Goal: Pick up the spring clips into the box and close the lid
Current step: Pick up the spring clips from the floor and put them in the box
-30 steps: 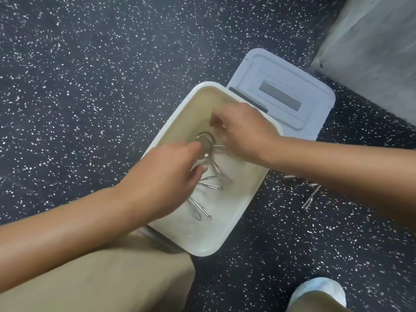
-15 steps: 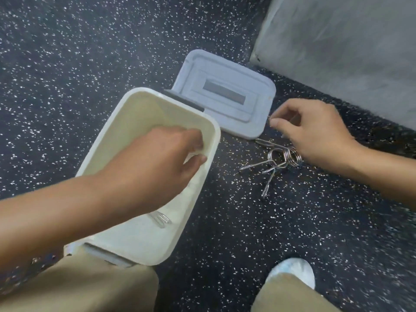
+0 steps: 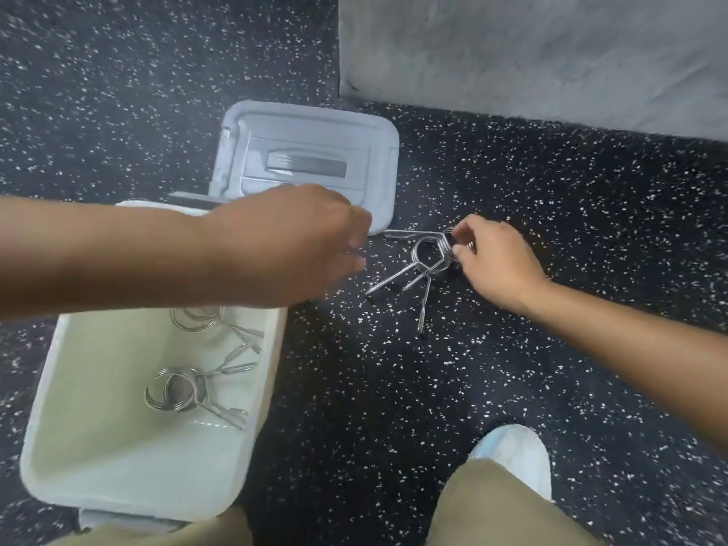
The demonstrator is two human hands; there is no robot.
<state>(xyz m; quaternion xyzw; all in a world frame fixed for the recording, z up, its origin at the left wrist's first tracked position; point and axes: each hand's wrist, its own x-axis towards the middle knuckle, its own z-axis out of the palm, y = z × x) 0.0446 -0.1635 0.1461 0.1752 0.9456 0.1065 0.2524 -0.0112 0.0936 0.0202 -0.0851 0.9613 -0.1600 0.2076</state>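
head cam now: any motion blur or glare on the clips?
Head view: left hand and forearm smeared by motion; right hand sharper. Clips in the box are streaked, with bright glints. Floor clips are crisper and cast soft shadows. Lid is slightly soft. Frame corners bend, wide-angle.

The box [image 3: 55, 459] sits on the floor [image 3: 551, 230] at the left, with 2 spring clips [image 3: 185, 392] inside. Its lid [image 3: 307, 163] lies behind it (touching the far rim). More loose clips [image 3: 427, 262] lie right of the box, just before the lid's corner.
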